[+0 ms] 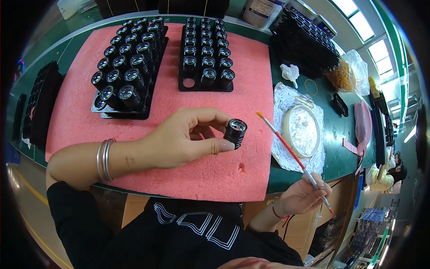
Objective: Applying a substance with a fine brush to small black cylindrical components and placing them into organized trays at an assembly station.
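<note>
Between the thumb and fingers of my left hand [188, 134] is a short black cylinder with a glass lens on top [236, 131], held above the pink foam mat [197, 184]. My right hand [304, 195] grips a thin paintbrush with a red and silver handle [291, 152]; its yellowish bristle tip points up and left, apart from the cylinder. Behind my left hand, a black tray of similar lens cylinders [207, 51] has one bare hole at its front left corner. Left of it stands another tray packed with such cylinders [130, 76].
Right of the mat, a round shallow dish [302, 131] rests on crumpled white paper [280, 101]. Beyond are a crumpled tissue [290, 73], a rubber band [311, 87], stacked black trays [307, 42], a bag of rubber bands [347, 74] and cans [262, 12]. More black trays [42, 101] stand at left.
</note>
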Available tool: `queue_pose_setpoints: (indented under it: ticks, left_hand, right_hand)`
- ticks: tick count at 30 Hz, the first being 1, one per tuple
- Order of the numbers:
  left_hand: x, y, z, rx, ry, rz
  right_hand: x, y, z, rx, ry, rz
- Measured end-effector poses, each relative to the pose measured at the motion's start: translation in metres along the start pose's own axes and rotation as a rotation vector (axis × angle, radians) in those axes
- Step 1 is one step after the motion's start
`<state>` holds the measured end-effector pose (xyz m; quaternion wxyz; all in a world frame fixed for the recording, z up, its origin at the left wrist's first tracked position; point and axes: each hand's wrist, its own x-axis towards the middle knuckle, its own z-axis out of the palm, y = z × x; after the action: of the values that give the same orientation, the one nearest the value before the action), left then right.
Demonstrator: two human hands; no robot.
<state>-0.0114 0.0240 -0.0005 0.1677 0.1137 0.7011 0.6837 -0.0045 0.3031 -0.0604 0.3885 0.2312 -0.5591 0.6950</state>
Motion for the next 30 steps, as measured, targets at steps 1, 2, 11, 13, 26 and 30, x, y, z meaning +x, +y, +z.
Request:
queue_pose_setpoints:
  ticks: [1,2,11,13,26,30]
  left_hand:
    - [0.001,0.0,0.0,0.003,0.002,0.001]
    - [0.001,-0.001,0.001,0.03,0.017,0.015]
    - [0.0,-0.003,0.004,0.143,0.08,0.011]
    - [0.0,-0.003,0.004,0.157,0.083,0.023]
    - [-0.001,-0.002,0.003,0.203,0.067,0.04]
    - [-0.002,0.0,0.004,0.178,0.038,0.008]
  right_hand:
    - [0.0,0.0,-0.001,0.066,0.034,0.012]
    - [0.0,-0.001,-0.002,0.131,0.068,0.025]
    - [0.001,-0.003,-0.01,0.402,0.006,0.165]
    - [0.001,-0.003,-0.006,0.386,0.005,0.149]
    - [-0.002,-0.002,0.005,0.157,0.194,0.084]
    - [-0.001,-0.002,0.005,0.125,0.174,0.086]
